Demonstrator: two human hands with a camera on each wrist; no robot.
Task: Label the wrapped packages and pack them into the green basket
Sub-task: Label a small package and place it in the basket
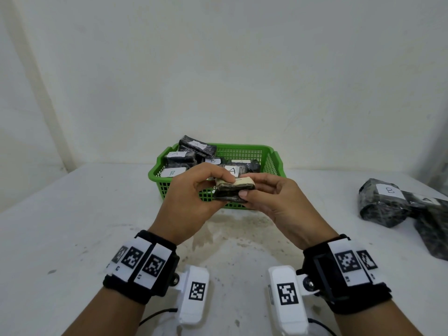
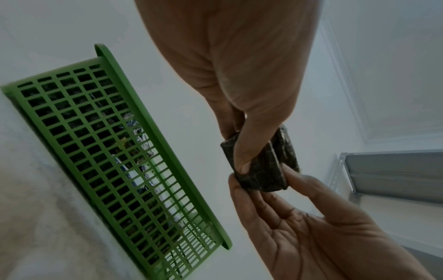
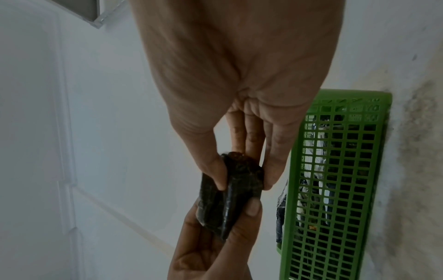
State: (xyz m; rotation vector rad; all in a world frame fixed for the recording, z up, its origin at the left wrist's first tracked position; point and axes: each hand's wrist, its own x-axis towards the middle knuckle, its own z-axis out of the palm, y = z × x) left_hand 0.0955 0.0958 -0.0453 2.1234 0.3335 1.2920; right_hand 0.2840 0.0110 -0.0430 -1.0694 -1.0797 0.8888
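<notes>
A small dark wrapped package [image 1: 230, 191] is held in the air just in front of the green basket [image 1: 266, 163]. A pale label [image 1: 240, 182] lies on its top face. My left hand [image 1: 218, 187] pinches its left end and my right hand [image 1: 247, 188] pinches its right end. In the left wrist view the left thumb presses the package [image 2: 261, 170] while the right hand [image 2: 282, 181] grips from below. The right wrist view shows the right hand's thumb and fingers round the package [image 3: 235, 181]. Several packages marked A or B [image 1: 232, 170] lie in the basket.
Two larger wrapped packages, marked B [image 1: 383, 202] and A [image 1: 431, 226], lie on the white table [image 1: 72, 238] at the right. The white wall rises directly behind the basket. A grey metal shelf frame [image 2: 388, 174] stands off to the right.
</notes>
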